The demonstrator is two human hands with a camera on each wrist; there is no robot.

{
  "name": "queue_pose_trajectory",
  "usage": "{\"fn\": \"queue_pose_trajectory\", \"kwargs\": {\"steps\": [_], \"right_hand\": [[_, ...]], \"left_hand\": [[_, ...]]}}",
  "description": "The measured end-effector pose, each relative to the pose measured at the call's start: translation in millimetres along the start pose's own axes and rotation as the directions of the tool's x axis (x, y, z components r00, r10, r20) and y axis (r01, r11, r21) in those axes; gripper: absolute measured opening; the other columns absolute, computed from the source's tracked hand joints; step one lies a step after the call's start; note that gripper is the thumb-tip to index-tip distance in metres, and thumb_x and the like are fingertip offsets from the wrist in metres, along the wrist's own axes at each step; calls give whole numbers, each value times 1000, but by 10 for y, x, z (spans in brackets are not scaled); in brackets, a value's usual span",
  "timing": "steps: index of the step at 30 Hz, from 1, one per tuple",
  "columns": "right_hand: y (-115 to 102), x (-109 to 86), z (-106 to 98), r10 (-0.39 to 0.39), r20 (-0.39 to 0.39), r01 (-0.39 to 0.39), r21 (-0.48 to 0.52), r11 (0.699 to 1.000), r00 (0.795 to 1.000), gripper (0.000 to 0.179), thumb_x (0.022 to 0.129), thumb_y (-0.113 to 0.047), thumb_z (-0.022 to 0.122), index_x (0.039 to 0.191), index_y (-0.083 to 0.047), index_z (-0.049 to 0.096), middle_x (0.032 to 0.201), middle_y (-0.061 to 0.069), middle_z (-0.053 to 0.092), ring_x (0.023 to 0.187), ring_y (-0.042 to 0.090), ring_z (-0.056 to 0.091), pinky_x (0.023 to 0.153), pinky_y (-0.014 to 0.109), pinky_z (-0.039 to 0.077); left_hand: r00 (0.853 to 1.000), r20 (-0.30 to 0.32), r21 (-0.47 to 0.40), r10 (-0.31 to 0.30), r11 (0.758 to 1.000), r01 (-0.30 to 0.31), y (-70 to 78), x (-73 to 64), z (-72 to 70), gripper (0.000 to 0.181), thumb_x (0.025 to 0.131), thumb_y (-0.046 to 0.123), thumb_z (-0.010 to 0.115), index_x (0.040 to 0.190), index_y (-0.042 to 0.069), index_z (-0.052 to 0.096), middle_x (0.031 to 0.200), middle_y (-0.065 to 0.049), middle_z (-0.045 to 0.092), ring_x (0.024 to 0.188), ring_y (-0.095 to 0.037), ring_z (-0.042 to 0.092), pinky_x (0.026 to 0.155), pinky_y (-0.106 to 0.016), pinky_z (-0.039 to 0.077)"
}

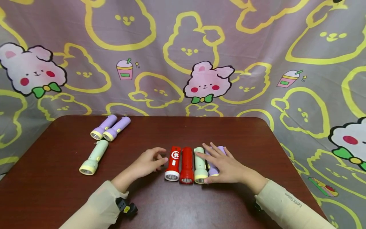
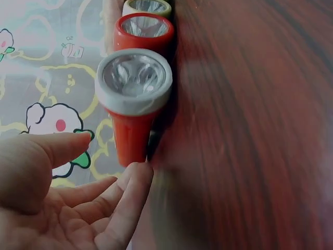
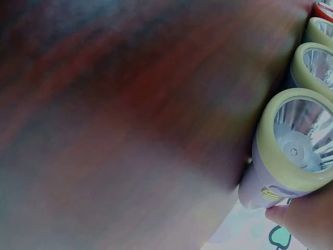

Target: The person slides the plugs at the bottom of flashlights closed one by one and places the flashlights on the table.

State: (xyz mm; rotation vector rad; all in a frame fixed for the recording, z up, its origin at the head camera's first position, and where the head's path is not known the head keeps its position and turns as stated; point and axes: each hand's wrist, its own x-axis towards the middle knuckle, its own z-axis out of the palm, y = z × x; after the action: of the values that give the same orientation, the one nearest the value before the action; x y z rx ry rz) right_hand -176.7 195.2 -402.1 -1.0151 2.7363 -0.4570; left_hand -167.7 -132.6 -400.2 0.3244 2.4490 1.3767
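Several flashlights lie side by side with their lenses toward me. From the left come a red flashlight with a white rim [image 1: 172, 167], an all-red flashlight [image 1: 187, 163], a pale green flashlight [image 1: 199, 163] and purple flashlights [image 1: 213, 170] partly hidden under my right hand. My right hand [image 1: 227, 167] spreads its fingers over the green and purple ones. In the right wrist view, a finger is right at the side of the outermost purple flashlight [image 3: 252, 185]. Just left of the white-rimmed flashlight, my left hand [image 1: 150, 162] has relaxed, slightly bent fingers and holds nothing.
Farther left on the dark wooden table [image 1: 143, 203] lie two purple flashlights [image 1: 100, 128] close together, with a pale green flashlight [image 1: 94, 158] nearer to me. A patterned curtain [image 1: 160, 63] hangs behind and beside the table.
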Motion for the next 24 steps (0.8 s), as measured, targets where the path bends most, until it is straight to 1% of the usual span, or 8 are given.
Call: {"fn": "queue_pose_trajectory", "kwargs": {"steps": [6, 10, 15, 18, 21, 24], "right_hand": [[5, 4, 6, 3, 1, -3, 3, 1000, 1000, 91, 78, -76, 62, 155, -41, 27, 168, 4, 16, 154, 38, 12, 111, 78, 11], [13, 7, 11, 7, 4, -7, 5, 1000, 1000, 91, 78, -75, 62, 155, -42, 28, 168, 4, 16, 154, 38, 11, 111, 78, 11], [16, 3, 14, -1, -1, 1, 3, 1000, 1000, 90, 78, -75, 62, 155, -41, 29, 168, 4, 17, 153, 40, 13, 110, 79, 12], [12, -1, 9, 0, -2, 0, 6, 1000, 1000, 90, 79, -75, 62, 155, -41, 29, 168, 4, 17, 154, 40, 13, 110, 78, 11], [10, 1, 7, 4, -1, -4, 12, 1000, 1000, 89, 79, -74, 62, 155, -41, 29, 168, 4, 16, 154, 39, 12, 111, 78, 10], [7, 2, 8, 7, 4, -7, 21, 1000, 1000, 89, 79, -74, 62, 155, -40, 30, 168, 4, 16, 154, 38, 11, 112, 77, 9]], "left_hand": [[998, -57, 45, 20, 999, -17, -50, -97, -146, 44, 98, 18, 62, 135, -4, 53, 91, -14, 67, 70, -20, 65, 58, -32, 53], [994, -102, 77, 45, 996, -38, -89, -158, -245, 42, 97, 17, 62, 133, -4, 54, 93, -14, 67, 70, -20, 64, 56, -29, 52], [987, -149, 118, 63, 992, -46, -114, -240, -358, 40, 97, 16, 63, 131, -3, 56, 96, -12, 67, 67, -19, 62, 56, -26, 50], [980, -180, 159, 84, 986, -55, -121, -291, -426, 38, 96, 16, 64, 129, -2, 58, 99, -13, 69, 65, -14, 58, 57, -26, 48], [968, -227, 214, 111, 975, -62, -135, -342, -499, 35, 96, 16, 64, 127, 0, 61, 102, -14, 70, 64, -10, 54, 59, -25, 45], [955, -269, 259, 123, 965, -51, -164, -390, -572, 34, 96, 17, 66, 125, 2, 62, 104, -14, 70, 63, -8, 51, 60, -24, 43]]}}
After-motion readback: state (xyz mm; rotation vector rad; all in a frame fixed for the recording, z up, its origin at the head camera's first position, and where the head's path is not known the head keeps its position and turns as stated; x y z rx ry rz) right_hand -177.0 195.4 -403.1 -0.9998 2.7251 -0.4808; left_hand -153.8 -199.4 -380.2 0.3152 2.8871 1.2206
